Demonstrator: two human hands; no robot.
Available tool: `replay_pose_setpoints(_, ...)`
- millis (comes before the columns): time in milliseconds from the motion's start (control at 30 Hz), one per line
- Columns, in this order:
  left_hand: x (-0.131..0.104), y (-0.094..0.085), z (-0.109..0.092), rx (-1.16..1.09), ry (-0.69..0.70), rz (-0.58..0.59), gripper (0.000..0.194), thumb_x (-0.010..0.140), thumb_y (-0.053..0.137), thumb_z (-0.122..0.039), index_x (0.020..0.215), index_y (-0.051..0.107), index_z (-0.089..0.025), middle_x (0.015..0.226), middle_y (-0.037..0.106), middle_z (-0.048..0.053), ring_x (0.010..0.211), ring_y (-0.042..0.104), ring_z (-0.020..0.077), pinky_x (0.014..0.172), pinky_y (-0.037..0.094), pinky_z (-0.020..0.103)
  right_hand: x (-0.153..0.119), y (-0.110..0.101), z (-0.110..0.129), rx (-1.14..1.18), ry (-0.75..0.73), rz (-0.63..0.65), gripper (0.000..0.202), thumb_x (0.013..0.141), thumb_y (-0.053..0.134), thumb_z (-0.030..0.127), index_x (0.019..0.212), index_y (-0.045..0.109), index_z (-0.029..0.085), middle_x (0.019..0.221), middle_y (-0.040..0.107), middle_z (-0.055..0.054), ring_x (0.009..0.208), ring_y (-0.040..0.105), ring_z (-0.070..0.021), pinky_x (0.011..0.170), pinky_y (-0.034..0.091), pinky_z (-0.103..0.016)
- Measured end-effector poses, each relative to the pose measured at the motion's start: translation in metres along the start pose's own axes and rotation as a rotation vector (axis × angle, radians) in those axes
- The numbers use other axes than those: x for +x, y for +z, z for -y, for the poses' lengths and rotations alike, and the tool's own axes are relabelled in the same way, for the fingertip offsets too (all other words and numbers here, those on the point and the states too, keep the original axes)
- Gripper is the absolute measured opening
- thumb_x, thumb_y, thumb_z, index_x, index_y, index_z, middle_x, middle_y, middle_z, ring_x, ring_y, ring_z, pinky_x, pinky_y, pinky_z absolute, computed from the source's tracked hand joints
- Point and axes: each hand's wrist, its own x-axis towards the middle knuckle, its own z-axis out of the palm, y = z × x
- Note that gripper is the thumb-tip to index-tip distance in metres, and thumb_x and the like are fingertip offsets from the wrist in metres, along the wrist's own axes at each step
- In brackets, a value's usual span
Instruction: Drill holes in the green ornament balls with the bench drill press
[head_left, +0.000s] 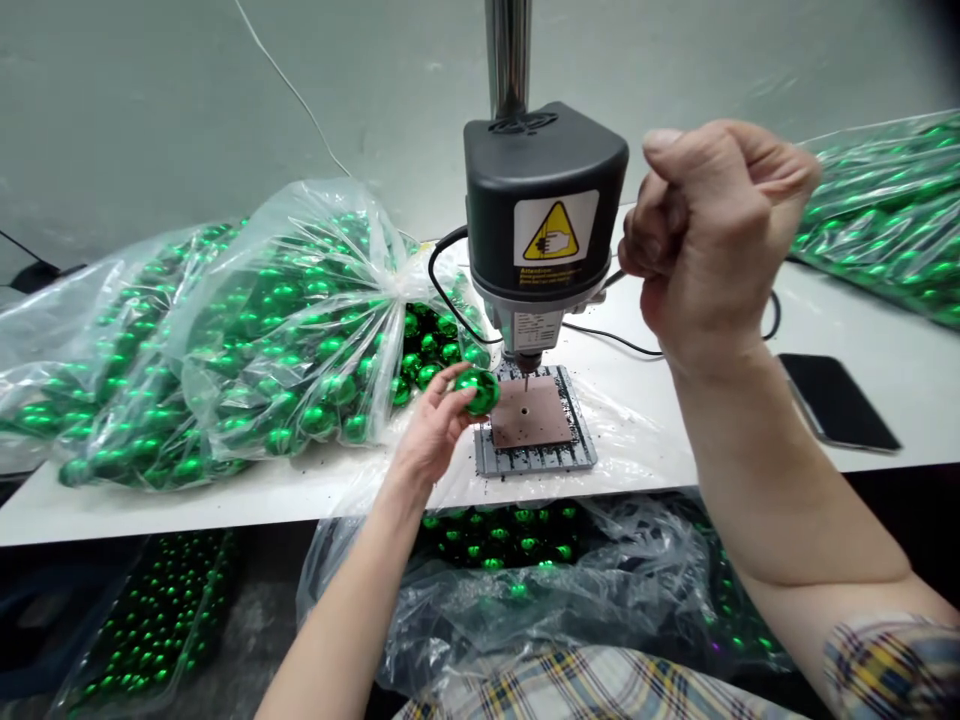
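A shiny green ball [478, 392] is pinched between the thumb and fingers of my left hand [441, 425], at the left edge of the drill press base. My right hand [709, 220] is closed in a fist around the feed lever [613, 280] of the drill press [546, 205]; most of the lever is hidden by the fingers. The thin drill bit [526, 382] points down over a brown board [534, 412] with a small hole. That board lies on the grey slotted base plate [538, 468], and dark shavings are scattered around it.
Clear bags of green balls [285, 340] fill the left of the white table [300, 500]. Another bag [892, 210] lies at the right, beyond a dark phone [836, 400]. Below the front edge hangs an open plastic bag [637, 590] with green balls. A black cable [439, 265] loops beside the drill.
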Motion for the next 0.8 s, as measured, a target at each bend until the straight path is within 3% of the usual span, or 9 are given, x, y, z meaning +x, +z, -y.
replay_pose_setpoints(67, -0.005, 0.012, 0.011, -0.122, -0.105, 0.082, 0.049, 0.073, 0.077, -0.035, 0.113, 0.052, -0.022, 0.108, 0.071, 0.008, 0.09, 0.072, 0.022, 0.078, 0.057, 0.039, 0.0, 0.0, 0.0, -0.003, -0.003, 0.001, 0.037, 0.07, 0.066, 0.01, 0.043, 0.044, 0.023, 0.035, 0.037, 0.006, 0.027, 0.022, -0.0077, 0.027, 0.008, -0.031)
replay_pose_setpoints(133, -0.004, 0.018, 0.024, -0.174, -0.137, 0.074, 0.05, 0.07, 0.08, -0.034, 0.109, 0.051, -0.022, 0.106, 0.072, 0.006, 0.092, 0.073, 0.0226, 0.08, 0.057, 0.04, 0.001, 0.001, 0.0, -0.003, 0.006, -0.004, 0.037, 0.068, 0.067, 0.012, 0.043, 0.043, 0.023, 0.035, 0.035, 0.006, 0.027, 0.022, -0.0073, 0.027, 0.007, -0.03)
replay_pose_setpoints(333, 0.007, 0.021, 0.045, -0.137, -0.053, 0.002, 0.065, 0.07, 0.085, -0.035, 0.126, 0.055, -0.02, 0.116, 0.073, 0.01, 0.105, 0.071, 0.0222, 0.088, 0.056, 0.036, 0.003, 0.0, -0.001, -0.05, 0.044, 0.004, 0.05, 0.067, 0.081, 0.029, 0.044, 0.038, 0.024, 0.036, 0.031, 0.007, 0.028, 0.023, -0.0075, 0.027, 0.007, -0.029)
replay_pose_setpoints(500, 0.014, 0.022, 0.054, -0.024, 0.031, -0.056, 0.062, 0.069, 0.087, -0.035, 0.123, 0.062, -0.017, 0.117, 0.074, 0.01, 0.11, 0.069, 0.0225, 0.102, 0.051, 0.04, 0.004, -0.004, -0.003, -0.127, 0.05, 0.052, 0.058, 0.074, 0.081, 0.046, 0.048, 0.033, 0.024, 0.039, 0.031, 0.006, 0.031, 0.024, -0.0096, 0.028, 0.012, -0.03)
replay_pose_setpoints(800, 0.026, 0.03, 0.056, 0.272, 0.108, -0.02, 0.063, 0.067, 0.088, -0.038, 0.12, 0.065, -0.014, 0.098, 0.073, 0.008, 0.08, 0.068, 0.0187, 0.076, 0.055, 0.034, 0.005, -0.009, -0.007, -0.135, 0.05, 0.102, 0.06, 0.078, 0.078, 0.05, 0.051, 0.031, 0.024, 0.043, 0.03, 0.005, 0.033, 0.023, -0.0103, 0.032, 0.012, -0.032)
